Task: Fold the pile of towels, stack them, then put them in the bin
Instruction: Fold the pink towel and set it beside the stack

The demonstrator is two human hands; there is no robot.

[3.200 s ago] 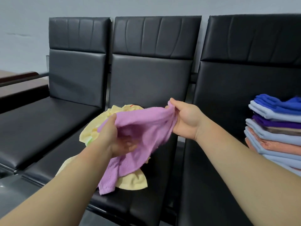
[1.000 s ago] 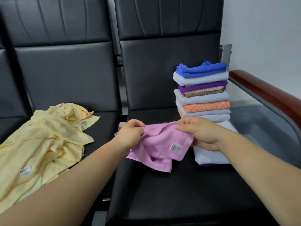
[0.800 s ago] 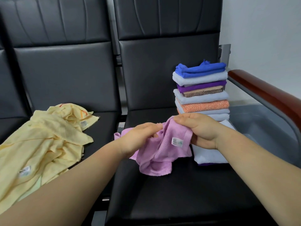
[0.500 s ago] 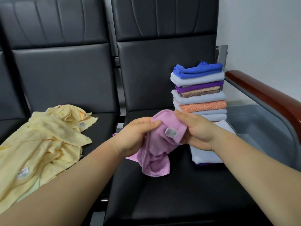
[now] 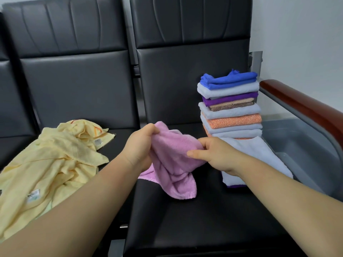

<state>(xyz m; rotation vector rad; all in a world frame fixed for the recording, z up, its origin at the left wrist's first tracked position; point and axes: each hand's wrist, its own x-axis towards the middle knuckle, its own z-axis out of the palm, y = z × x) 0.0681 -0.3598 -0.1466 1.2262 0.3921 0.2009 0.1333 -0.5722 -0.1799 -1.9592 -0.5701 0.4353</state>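
Two bare hands meet over a black padded seat [image 5: 194,219], both gripping a pink towel [image 5: 174,164]. The left hand [image 5: 138,147] is curled tight around one upper bunch of the cloth, fingers wrapped over the top. The right hand [image 5: 213,154] pinches the other side, thumb out toward the viewer and fingers tucked into the fabric. The hands sit close together, with only a short span of towel between them.

The pink towel is soft terry in a pale lilac-pink, crumpled and not yet folded. It is held just above the front middle of the seat. Its upper edge runs left to right between the hands, and the rest hangs down and toward the viewer in loose folds. A stitched hem corner at the bottom touches the seat. Because it is bunched, its true long axis cannot be told.

Just right of the hands stands a tall stack of folded towels [image 5: 230,108] in blue, pale grey-blue, purple, brown and orange, resting on a flat pale towel [image 5: 259,156] on the same seat. On the neighbouring seat to the left lies a rumpled heap of yellow towels [image 5: 52,160] with small white labels. To the far right, below a reddish-brown armrest [image 5: 304,106], sits a grey bin [image 5: 300,145].
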